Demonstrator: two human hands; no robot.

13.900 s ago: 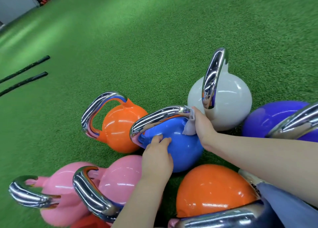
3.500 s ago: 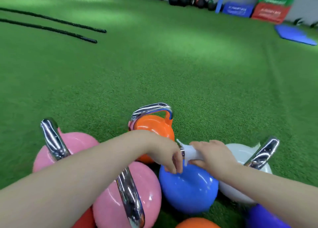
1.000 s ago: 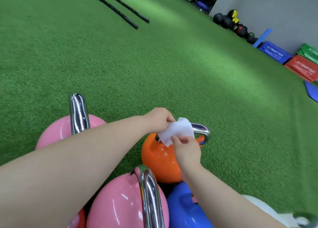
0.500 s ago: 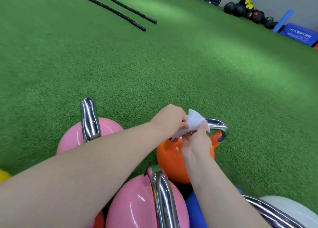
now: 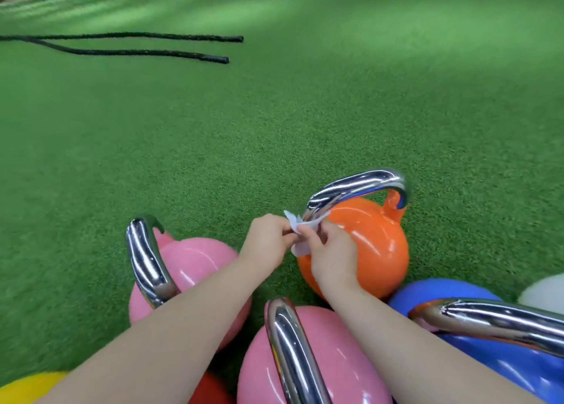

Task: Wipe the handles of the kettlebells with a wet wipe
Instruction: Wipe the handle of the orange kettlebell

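An orange kettlebell (image 5: 372, 245) stands on the green turf with its chrome handle (image 5: 357, 187) arching above it. Both my hands meet at the handle's left end. My left hand (image 5: 268, 238) and my right hand (image 5: 329, 251) each pinch the white wet wipe (image 5: 297, 225), which is crumpled between them against the base of the handle. Two pink kettlebells (image 5: 195, 263) (image 5: 335, 358) with chrome handles stand nearer to me, under my forearms. A blue kettlebell (image 5: 494, 361) sits at the lower right.
Two black battle ropes (image 5: 146, 45) lie on the turf far ahead to the left. A white kettlebell (image 5: 546, 290) shows at the right edge, a yellow one (image 5: 27, 387) and a red one (image 5: 210, 388) at the bottom. Open turf (image 5: 335, 98) spreads ahead.
The view has swung left and lower. My hands have shifted down toward the left end of the orange kettlebell's handle, and the wipe is now more bunched between my fingers.
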